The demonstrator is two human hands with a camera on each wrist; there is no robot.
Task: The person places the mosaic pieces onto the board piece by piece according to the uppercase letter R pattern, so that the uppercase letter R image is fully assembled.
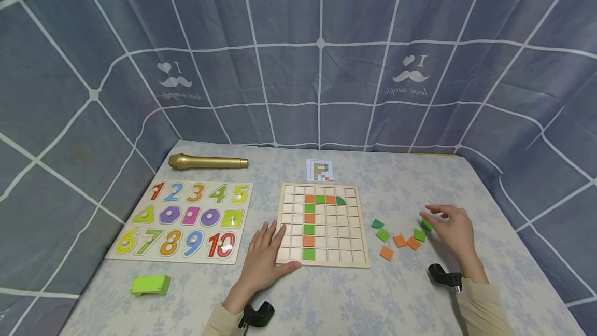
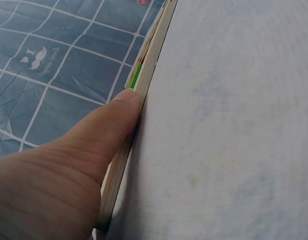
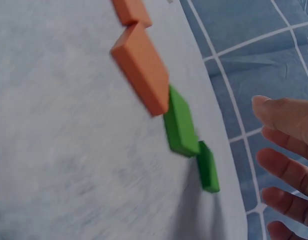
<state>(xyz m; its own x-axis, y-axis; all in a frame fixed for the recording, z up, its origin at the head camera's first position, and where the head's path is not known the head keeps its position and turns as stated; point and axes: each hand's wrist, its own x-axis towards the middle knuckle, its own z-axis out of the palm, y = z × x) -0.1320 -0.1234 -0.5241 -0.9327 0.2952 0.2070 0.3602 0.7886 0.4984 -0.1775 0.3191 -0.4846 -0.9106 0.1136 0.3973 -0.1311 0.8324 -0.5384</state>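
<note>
A person's left hand [image 1: 266, 258], fingers spread, is resting at the near-left corner of a gridded board [image 1: 341, 243] holding orange and green pieces [image 1: 309, 229]; loose tiles [image 1: 386, 253] are lying to its right, where the right hand [image 1: 453, 232] is hovering, thumb and fingers parted.

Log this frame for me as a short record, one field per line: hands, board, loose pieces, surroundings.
Left hand: the left hand rests at the near-left corner of the grid board, thumb at the near edge
Right hand: the right hand hovers above the loose tiles, holding nothing
Board: nine placed tiles, one column and a top row ending in a rounded dark green piece
Loose: three orange, four green
Beyond board: pattern card
Left side: number puzzle, gold microphone, green block
</note>
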